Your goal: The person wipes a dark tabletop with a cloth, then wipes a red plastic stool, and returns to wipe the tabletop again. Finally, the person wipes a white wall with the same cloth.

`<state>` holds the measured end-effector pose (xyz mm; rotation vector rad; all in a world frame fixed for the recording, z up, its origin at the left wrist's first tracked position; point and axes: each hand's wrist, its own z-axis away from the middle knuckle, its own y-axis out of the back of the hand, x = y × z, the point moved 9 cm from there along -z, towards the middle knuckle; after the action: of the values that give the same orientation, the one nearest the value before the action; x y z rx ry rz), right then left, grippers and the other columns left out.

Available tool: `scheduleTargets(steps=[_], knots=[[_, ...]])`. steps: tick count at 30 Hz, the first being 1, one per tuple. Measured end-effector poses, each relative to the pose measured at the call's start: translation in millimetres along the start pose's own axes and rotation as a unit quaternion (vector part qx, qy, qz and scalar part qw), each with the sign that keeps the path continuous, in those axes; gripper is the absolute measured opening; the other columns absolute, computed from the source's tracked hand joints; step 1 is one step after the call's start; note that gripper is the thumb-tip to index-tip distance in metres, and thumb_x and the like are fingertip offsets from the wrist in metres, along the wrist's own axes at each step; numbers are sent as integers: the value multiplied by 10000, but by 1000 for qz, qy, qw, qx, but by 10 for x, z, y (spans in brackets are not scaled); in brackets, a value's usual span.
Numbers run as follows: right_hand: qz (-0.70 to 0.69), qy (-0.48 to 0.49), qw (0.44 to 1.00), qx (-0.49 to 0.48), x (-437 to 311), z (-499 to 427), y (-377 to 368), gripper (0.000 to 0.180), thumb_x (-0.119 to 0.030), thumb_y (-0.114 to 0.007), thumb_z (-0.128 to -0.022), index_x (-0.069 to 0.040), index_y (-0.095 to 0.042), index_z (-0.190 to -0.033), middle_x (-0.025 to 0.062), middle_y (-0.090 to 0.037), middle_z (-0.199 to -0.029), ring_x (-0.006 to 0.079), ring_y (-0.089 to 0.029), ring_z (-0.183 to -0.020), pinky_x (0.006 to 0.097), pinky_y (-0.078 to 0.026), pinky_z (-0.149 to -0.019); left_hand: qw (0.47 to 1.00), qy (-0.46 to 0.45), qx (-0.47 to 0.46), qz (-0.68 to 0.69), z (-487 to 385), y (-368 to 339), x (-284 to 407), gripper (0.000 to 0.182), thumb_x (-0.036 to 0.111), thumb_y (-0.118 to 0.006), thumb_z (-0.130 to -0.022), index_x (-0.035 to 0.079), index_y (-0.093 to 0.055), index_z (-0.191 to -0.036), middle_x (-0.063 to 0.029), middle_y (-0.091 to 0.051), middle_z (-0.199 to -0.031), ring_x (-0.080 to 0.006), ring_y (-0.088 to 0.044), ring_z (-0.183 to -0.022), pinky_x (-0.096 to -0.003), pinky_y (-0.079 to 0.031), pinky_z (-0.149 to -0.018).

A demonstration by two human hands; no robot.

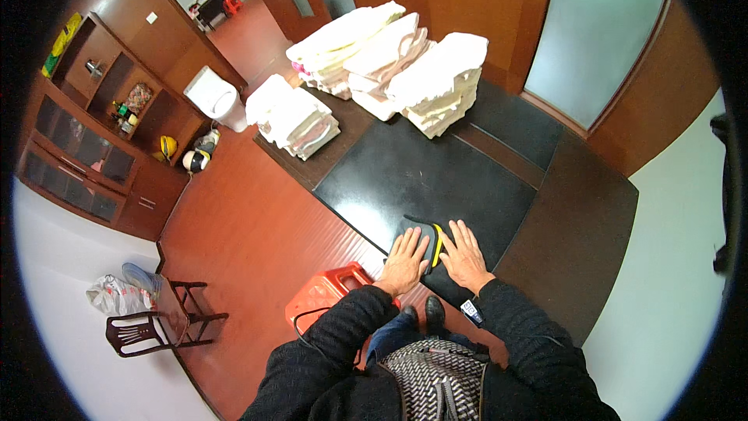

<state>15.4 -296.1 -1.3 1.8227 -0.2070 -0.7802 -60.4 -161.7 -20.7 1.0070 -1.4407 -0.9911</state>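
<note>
On the black desk top [374, 181] lies a flat dark grey item with black and yellow edging [437, 245], near the front edge; its exact kind is unclear. My left hand [404, 260] rests flat on it, fingers spread and pointing away from me. My right hand [466, 256] lies palm down just right of the yellow edge, its thumb side close to or touching that edge. Neither hand is closed around anything. Beyond them, stacks of folded white and cream cloth [438, 82] stand on the far part of the desk, with a smaller folded pile [292, 117] at the left corner.
A red plastic stool [321, 292] stands by my left forearm. Further left are a wooden chair [137, 333] with bags, a wooden cabinet [96, 146], helmets and a white toilet [219, 99]. A person sits in the room beyond the doorway. A wall bounds the right.
</note>
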Motion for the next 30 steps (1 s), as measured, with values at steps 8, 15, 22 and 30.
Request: scheduleTargets(steps=[8, 15, 22, 30], knots=[[61, -12, 995, -83, 31, -442, -117, 874, -491, -714, -1023, -13, -425, -1696, 287, -307, -1780, 496, -220, -1672, 642, -143, -1370, 976, 207, 42, -57, -418, 265, -1492, 725, 400, -550, -1140, -18, -378, -1707, -330, -273, -1792, -517, -253, -1667, -613, -209, -1356], [55, -18, 994, -91, 37, -537, -55, 903, -525, -763, -965, -49, -474, -1675, 271, -342, -1767, 496, -264, -1657, 659, -184, -1357, 916, 378, 98, -90, -556, 579, -2720, 735, 454, -520, -1143, 16, -386, -1718, -307, -271, -1807, -495, -216, -1686, -617, -176, -1356], [50, -31, 993, -100, 55, -573, -92, 908, -524, -776, -952, -69, -478, -1679, 256, -351, -1768, 494, -267, -1656, 656, -185, -1359, 877, 442, 175, -75, -477, 679, -3359, 719, 423, -593, -1121, 25, -431, -1697, -308, -289, -1796, -502, -239, -1672, -656, -205, -1333], [54, -32, 993, -95, 48, -554, -102, 879, -516, -770, -969, -71, -485, -1671, 248, -342, -1771, 485, -251, -1664, 649, -174, -1364, 806, 467, 319, 176, -3, 502, -3410, 756, 228, -566, -1157, -95, -199, -1733, -407, -211, -1773, -546, -216, -1660, -545, -217, -1364]])
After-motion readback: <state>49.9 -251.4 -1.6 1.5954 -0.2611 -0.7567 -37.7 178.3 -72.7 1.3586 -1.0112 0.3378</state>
